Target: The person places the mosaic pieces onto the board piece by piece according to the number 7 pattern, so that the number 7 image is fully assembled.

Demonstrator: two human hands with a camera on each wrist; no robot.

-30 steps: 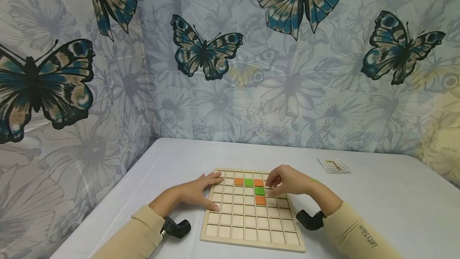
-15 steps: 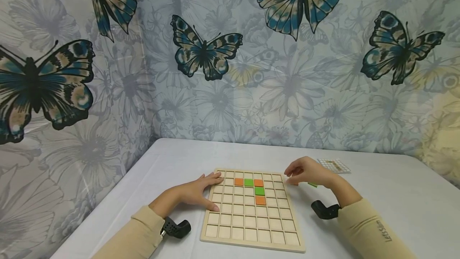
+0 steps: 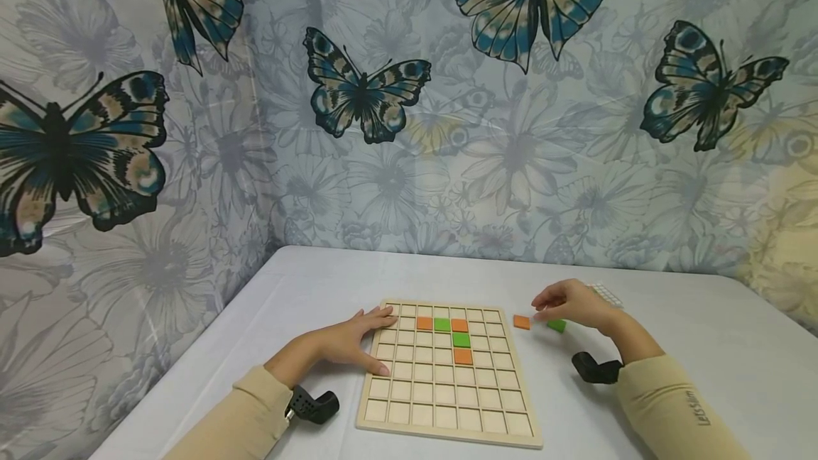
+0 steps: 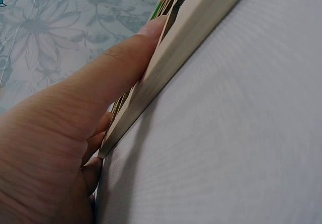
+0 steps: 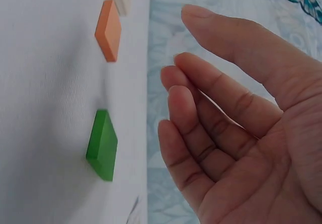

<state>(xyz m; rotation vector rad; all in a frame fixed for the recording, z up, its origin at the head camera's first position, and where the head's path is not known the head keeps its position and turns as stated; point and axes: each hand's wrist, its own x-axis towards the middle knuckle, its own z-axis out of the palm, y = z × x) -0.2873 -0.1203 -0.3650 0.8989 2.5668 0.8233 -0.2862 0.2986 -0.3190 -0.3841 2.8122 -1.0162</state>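
Note:
My left hand (image 3: 351, 339) rests on the left edge of a wooden grid board (image 3: 447, 436), fingers spread and thumb on the rim. The left wrist view shows its thumb (image 4: 121, 63) lying on the board's side. Orange and green square tiles sit in the board's upper cells, among them a green tile (image 3: 461, 340) above an orange tile (image 3: 463, 356). Right of the board, my right hand (image 3: 578, 304) hovers with relaxed fingers and holds nothing. Beneath and beside it, a loose orange tile (image 5: 108, 31) and a loose green tile (image 5: 102, 146) lie on the table, apart from the fingers.
A white gridded card (image 3: 607, 294) lies behind my right hand, partly hidden by it. White cloth covers the table (image 3: 307, 275). A curtain with flowers and butterflies (image 3: 364, 91) hangs behind. Each wrist carries a black camera mount (image 3: 597, 369).
My right hand has moved right, from above the board to over the table beside it. The loose orange tile now shows fully. The left hand and board have stayed still.

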